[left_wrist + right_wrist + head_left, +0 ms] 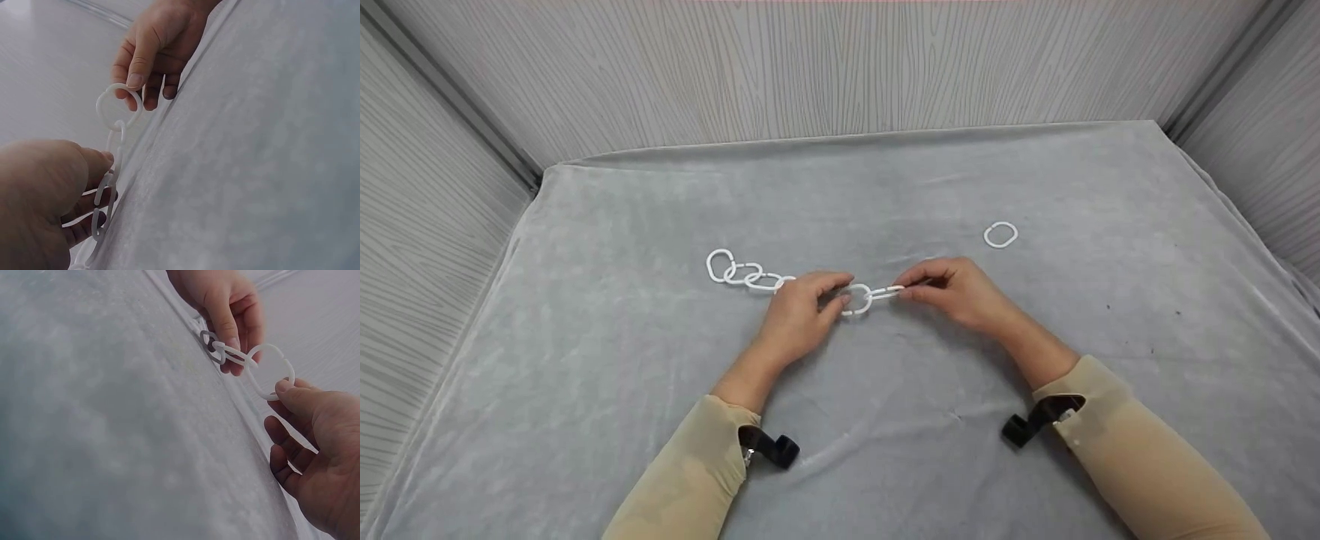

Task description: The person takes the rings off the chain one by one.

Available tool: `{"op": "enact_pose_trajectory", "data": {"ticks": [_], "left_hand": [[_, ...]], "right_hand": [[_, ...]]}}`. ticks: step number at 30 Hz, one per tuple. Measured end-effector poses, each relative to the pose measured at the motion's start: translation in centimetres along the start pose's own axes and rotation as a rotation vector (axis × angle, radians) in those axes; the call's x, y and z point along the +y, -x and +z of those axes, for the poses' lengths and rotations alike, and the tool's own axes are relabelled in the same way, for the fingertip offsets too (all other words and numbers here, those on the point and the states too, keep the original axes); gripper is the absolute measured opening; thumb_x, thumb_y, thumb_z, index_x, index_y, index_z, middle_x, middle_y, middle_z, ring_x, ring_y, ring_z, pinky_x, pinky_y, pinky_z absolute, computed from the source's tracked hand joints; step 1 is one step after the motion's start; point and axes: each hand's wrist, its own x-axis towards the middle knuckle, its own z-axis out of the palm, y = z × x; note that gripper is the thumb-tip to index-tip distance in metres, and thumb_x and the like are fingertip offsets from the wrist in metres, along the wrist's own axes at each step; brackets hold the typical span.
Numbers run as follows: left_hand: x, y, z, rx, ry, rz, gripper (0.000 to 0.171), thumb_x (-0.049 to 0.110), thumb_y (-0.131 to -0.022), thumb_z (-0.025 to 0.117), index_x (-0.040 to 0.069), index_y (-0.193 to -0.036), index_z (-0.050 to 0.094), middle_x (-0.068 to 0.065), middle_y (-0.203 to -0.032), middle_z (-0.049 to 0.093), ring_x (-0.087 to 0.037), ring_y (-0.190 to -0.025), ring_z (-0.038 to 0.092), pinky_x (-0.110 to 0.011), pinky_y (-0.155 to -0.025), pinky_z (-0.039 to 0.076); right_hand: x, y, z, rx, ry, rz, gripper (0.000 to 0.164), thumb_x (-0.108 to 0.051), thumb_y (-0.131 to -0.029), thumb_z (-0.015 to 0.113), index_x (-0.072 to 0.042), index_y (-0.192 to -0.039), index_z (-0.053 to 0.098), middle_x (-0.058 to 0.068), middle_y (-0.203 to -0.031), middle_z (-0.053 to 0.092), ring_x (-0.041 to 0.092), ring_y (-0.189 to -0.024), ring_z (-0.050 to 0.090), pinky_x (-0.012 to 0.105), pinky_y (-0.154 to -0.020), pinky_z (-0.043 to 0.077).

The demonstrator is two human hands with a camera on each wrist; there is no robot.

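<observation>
A chain of white plastic links (744, 273) runs across the cloth and up between both hands. My left hand (802, 311) pinches the chain between thumb and fingers, and some links pass behind its fingers in the head view. From that grip a round-looking link (869, 305) leads to the end link (260, 386). My right hand (960, 292) pinches this end link by its outer side, thumb against forefinger; its other fingers are loosely bent in the right wrist view. The far left part of the chain lies on the cloth.
One loose white link (1000, 235) lies on the cloth, beyond and to the right of my right hand. Grey cloth (585, 375) covers the table, with soft creases. Wood-grain panels (840, 67) stand behind the table and at both sides.
</observation>
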Motion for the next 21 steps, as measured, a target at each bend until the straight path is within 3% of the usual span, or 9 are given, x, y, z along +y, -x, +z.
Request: {"op": "enact_pose_trajectory", "data": {"ticks": [5, 15, 21], "left_hand": [[-0.09, 0.01, 0.06, 0.001, -0.029, 0.004, 0.027, 0.01, -0.098, 0.076, 0.001, -0.123, 0.077, -0.013, -0.119, 0.077, -0.028, -0.114, 0.071, -0.042, -0.1, 0.054], [-0.18, 0.09, -0.19, 0.04, -0.076, 0.071, 0.021, 0.013, -0.094, 0.081, 0.003, -0.113, 0.081, -0.009, -0.107, 0.078, -0.026, -0.102, 0.073, -0.042, -0.092, 0.056], [-0.07, 0.27, -0.32, 0.053, -0.102, 0.071, 0.015, 0.013, -0.095, 0.081, 0.006, -0.108, 0.082, -0.006, -0.101, 0.078, -0.024, -0.095, 0.073, -0.041, -0.087, 0.056]], "right_hand": [[-0.11, 0.05, -0.01, -0.005, -0.003, -0.011, 0.01, -0.005, -0.093, 0.081, -0.004, -0.104, 0.083, 0.01, -0.1, 0.078, 0.012, -0.089, 0.067, 0.021, -0.08, 0.053], [-0.19, 0.07, 0.17, -0.01, -0.006, -0.019, 0.01, -0.005, -0.093, 0.081, -0.004, -0.103, 0.083, 0.009, -0.099, 0.078, 0.011, -0.087, 0.067, 0.021, -0.078, 0.054], [-0.13, 0.08, 0.34, -0.017, -0.003, -0.036, 0.01, -0.004, -0.093, 0.081, -0.004, -0.103, 0.083, 0.01, -0.098, 0.078, 0.011, -0.086, 0.066, 0.021, -0.076, 0.053]]}}
